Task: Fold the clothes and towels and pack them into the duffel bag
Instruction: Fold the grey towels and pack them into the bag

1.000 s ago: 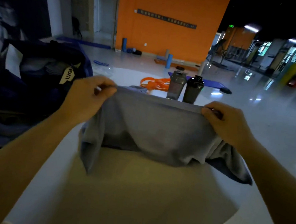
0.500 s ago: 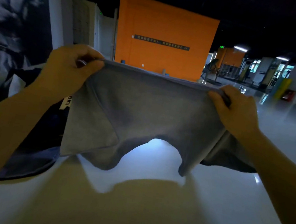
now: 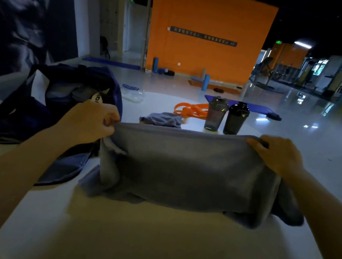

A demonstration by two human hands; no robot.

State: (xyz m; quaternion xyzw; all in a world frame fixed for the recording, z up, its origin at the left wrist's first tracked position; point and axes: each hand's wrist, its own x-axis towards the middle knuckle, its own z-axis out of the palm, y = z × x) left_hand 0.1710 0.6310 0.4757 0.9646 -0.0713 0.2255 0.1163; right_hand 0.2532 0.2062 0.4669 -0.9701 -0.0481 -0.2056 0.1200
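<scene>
A grey garment [image 3: 187,169] hangs stretched between my hands above the white round table [image 3: 154,243], its lower edge bunched on the tabletop. My left hand [image 3: 91,121] pinches its upper left corner and my right hand [image 3: 277,154] pinches the upper right corner. The dark blue duffel bag [image 3: 42,103] lies open at the left with folded cloth and a white label inside. A small crumpled grey-blue cloth [image 3: 162,119] rests on the table beyond the garment. More blue fabric [image 3: 67,167] lies under my left forearm.
Two dark shaker bottles [image 3: 226,117] stand at the table's far side beside orange resistance bands [image 3: 189,109]. A clear plastic item [image 3: 132,95] lies near the bag. Behind are the glossy gym floor, a blue mat [image 3: 252,107], foam rollers and an orange wall [image 3: 207,38].
The garment was raised high in front of me half a second ago; now both hands have lowered it so its bottom rests on the table. The bottles and small cloth show again.
</scene>
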